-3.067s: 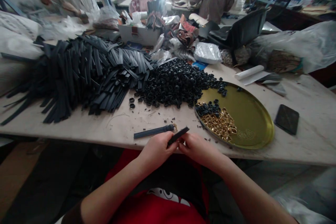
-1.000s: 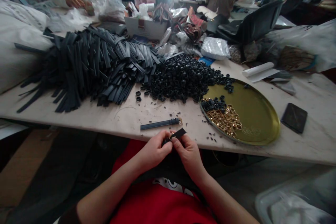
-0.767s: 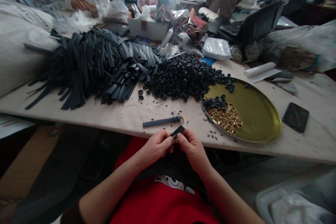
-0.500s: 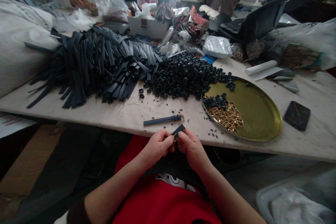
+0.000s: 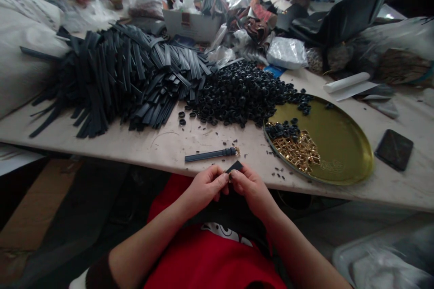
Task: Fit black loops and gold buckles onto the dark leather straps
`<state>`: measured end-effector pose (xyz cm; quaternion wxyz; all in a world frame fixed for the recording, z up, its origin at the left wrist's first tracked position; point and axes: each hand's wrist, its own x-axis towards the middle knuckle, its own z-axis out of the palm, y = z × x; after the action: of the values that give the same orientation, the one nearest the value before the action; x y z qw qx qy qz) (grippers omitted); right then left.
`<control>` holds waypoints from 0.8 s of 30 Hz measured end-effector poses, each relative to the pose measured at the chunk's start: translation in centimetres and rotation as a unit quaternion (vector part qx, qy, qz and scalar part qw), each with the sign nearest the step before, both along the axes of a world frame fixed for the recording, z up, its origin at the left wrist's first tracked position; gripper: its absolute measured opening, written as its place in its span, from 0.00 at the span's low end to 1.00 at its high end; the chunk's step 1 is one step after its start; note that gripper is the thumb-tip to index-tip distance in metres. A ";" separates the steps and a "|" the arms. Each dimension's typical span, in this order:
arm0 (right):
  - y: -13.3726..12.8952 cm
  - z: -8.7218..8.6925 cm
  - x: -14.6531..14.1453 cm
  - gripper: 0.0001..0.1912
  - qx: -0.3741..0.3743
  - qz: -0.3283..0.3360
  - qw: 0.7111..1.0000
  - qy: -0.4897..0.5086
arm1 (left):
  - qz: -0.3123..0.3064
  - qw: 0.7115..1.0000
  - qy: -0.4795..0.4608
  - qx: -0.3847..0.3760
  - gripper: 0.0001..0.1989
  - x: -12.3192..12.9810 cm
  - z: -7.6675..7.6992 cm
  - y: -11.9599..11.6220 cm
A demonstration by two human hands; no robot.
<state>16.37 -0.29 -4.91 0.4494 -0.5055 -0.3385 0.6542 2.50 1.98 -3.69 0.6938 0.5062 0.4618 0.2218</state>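
Note:
Both my hands meet over the table's front edge, pinching a short dark strap (image 5: 234, 167) between them. My left hand (image 5: 210, 182) has its thumb and fingers closed on the strap's near end, while my right hand (image 5: 248, 183) grips it from the other side. A small gold glint shows between the fingertips; most of the piece is hidden. Just beyond my hands lies a finished-looking dark strap with a gold buckle (image 5: 210, 155). To the right, gold buckles (image 5: 300, 151) and black loops (image 5: 284, 130) sit on a round golden tray (image 5: 342, 137).
A large heap of dark straps (image 5: 111, 76) covers the left of the table, beside a pile of black loops (image 5: 237, 95). A phone-like dark slab (image 5: 393, 149) lies right of the tray. Behind stand a white box (image 5: 190, 25) and plastic bags. Other people are at the back.
My fingers have shifted slightly on the strap, and less of it shows between them. The camera view has tilted a little. The strap on the table stays put.

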 end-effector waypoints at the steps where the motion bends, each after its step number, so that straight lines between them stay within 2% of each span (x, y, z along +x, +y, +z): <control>1: 0.1 0.0 0.0 0.11 -0.011 0.002 1.000 0.018 | 0.002 1.000 0.001 -0.004 0.12 0.1 0.0 0.1; 6: 0.6 -0.4 0.3 0.13 -0.032 -0.002 0.997 0.071 | 0.000 1.000 0.021 0.006 0.09 0.2 -0.3 0.3; 11: 0.7 -0.9 0.2 0.13 -0.061 0.003 0.989 0.137 | -0.001 0.994 0.052 0.096 0.09 0.1 -0.5 0.2; 13: 0.5 -0.9 -0.1 0.12 -0.054 -0.001 0.992 0.115 | 0.005 0.993 0.056 0.108 0.11 0.1 -0.5 0.1; 18: -0.3 -0.5 -0.6 0.12 0.049 -0.031 0.997 -0.053 | 0.016 0.994 0.059 0.089 0.15 -0.2 -0.6 -0.2; 24: -0.7 -1.1 -0.5 0.12 0.053 -0.023 0.997 -0.059 | 0.016 0.978 0.143 0.154 0.12 -0.2 -0.6 -0.8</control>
<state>15.83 -1.02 -6.00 0.4702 -0.5264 -0.3870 0.5933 2.28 1.19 -4.27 0.5308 0.6258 0.5247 0.2265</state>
